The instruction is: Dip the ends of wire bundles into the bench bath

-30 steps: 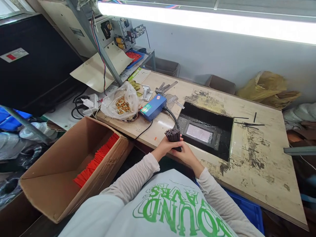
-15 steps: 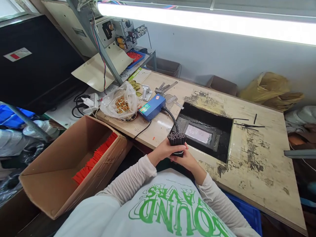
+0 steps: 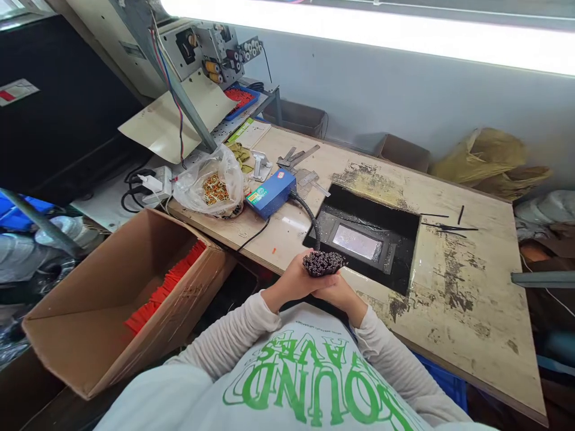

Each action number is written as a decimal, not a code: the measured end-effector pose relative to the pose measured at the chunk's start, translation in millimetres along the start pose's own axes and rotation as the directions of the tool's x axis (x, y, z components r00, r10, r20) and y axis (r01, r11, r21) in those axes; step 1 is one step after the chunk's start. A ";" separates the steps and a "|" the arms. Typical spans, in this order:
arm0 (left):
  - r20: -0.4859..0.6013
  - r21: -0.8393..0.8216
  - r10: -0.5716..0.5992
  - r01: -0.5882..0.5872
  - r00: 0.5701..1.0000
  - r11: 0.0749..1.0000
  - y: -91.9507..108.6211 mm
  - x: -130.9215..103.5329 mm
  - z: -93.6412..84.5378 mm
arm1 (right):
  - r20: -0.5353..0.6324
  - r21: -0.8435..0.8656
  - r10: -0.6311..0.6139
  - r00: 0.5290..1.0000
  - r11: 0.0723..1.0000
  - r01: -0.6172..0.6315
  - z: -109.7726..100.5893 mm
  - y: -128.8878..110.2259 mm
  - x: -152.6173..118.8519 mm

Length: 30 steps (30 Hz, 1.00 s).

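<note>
A tight bundle of thin black wires [image 3: 324, 263] stands in front of my body, its cut ends facing up toward me. My left hand [image 3: 296, 280] is closed round its left side, with the thumb across the near side. From the right, my right hand [image 3: 340, 293] is wrapped about the bundle lower down, pressed against the left. The lower part of the bundle is hidden by my hands. Just beyond lies a dark recess [image 3: 406, 263] in the tabletop, with a shiny rectangular plate [image 3: 357, 240] framed inside it.
Left on the wooden table [image 3: 485, 359] are a blue box [image 3: 272, 194] with a black hose, a plastic bag [image 3: 188, 188] of small metal pieces and a metal caliper [image 3: 299, 157]. Loose black strips [image 3: 458, 228] lie right. A cardboard box [image 3: 85, 323] holds red wires [image 3: 168, 284].
The bundle has tipped so that more of its upper ends face me, and they look more spread. Both hands stay round it and sit slightly differently. The view has shifted a little.
</note>
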<state>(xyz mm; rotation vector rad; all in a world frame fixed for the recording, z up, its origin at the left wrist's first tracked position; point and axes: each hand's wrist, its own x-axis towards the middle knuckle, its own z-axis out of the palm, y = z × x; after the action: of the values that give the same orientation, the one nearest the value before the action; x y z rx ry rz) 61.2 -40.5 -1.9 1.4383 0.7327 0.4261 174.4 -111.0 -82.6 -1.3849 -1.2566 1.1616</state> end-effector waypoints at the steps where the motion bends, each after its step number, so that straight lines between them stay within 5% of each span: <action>1: -0.001 0.009 0.006 -0.006 1.000 1.000 0.0 0.5 -0.5 | 0.013 0.001 -0.004 1.000 1.000 0.004 0.2 1.4 0.9; 9: -0.073 -0.086 -0.057 0.051 0.996 0.995 -8.8 2.7 0.5 | 0.074 0.090 0.008 0.997 0.996 -0.014 4.3 6.2 10.9; 13: -0.081 -0.183 -0.096 0.080 0.992 0.980 -7.8 6.0 -2.6 | 0.207 0.274 0.097 0.974 0.949 -0.153 5.9 8.7 11.4; 17: 0.177 -0.267 -0.179 0.222 0.968 0.938 -7.6 13.8 -19.2 | 0.519 0.664 -0.022 0.854 0.640 -0.387 12.0 10.3 9.7; 20: 0.338 -0.396 -0.190 0.322 0.922 0.860 -11.6 20.0 -30.2 | 0.613 0.756 -0.191 0.767 0.422 -0.499 16.3 12.4 12.1; 22: 0.344 -0.432 -0.220 0.362 0.913 0.826 -15.2 22.8 -33.4 | 0.647 0.719 -0.174 0.743 0.464 -0.517 13.7 14.7 15.9; 24: 0.280 -0.444 -0.265 0.369 0.923 0.817 -19.1 24.4 -34.5 | 0.664 0.608 -0.052 0.746 0.618 -0.498 5.2 17.9 20.4; 27: 0.018 -0.424 -0.230 0.216 0.973 0.879 -29.7 26.1 -35.2 | 0.517 0.362 0.163 0.840 0.848 -0.387 -12.6 26.9 25.0; 30: -0.213 -0.272 -0.068 0.008 0.975 0.962 -52.2 28.4 -36.5 | 0.280 0.207 0.240 0.929 0.930 -0.303 -25.2 40.7 24.4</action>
<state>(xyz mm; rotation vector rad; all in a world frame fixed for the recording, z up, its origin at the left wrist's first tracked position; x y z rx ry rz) 48.4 -0.6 -57.6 1.1295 0.8441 0.6377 206.2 -90.3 -120.7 -1.2807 -1.0622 1.6727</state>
